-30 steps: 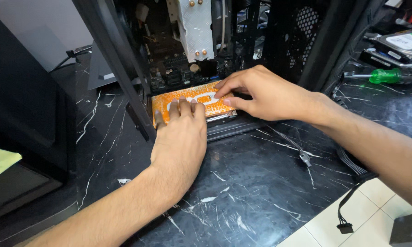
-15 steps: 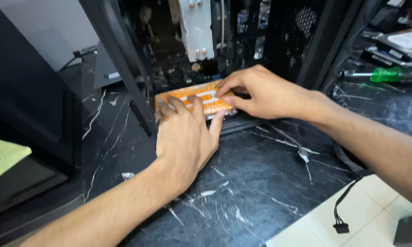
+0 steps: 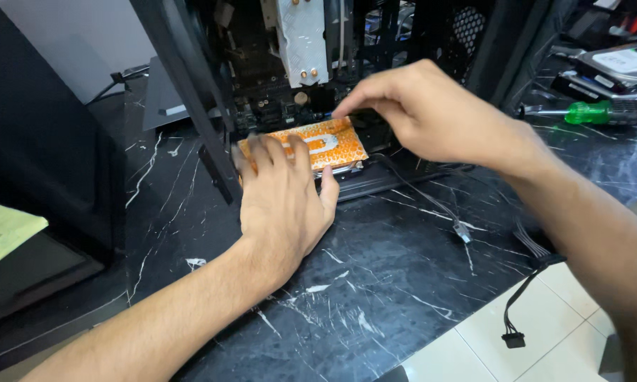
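**Orange card at the mouth of the computer case**

Clearly, from the head view, the orange patterned card (image 3: pixel 311 145) lies flat at the open computer case (image 3: pixel 375 42), its long axis running left to right, slightly tilted. The left hand (image 3: pixel 283 201) presses on its near-left part with spread fingers, hiding that corner. The right hand (image 3: pixel 431 113) touches the far edge with its fingertips, grip loosely curled. Deeper parts of the case are dark. A green screwdriver (image 3: pixel 591 112) rests on the marble table (image 3: pixel 375 297).

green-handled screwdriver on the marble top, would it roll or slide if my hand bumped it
The green-handled screwdriver lies on its side on the glossy marble top, so it would probably skid easily. Its handle looks rounded, so it may roll a little. It looks stiff and fairly light, and an easy one-hand lift.
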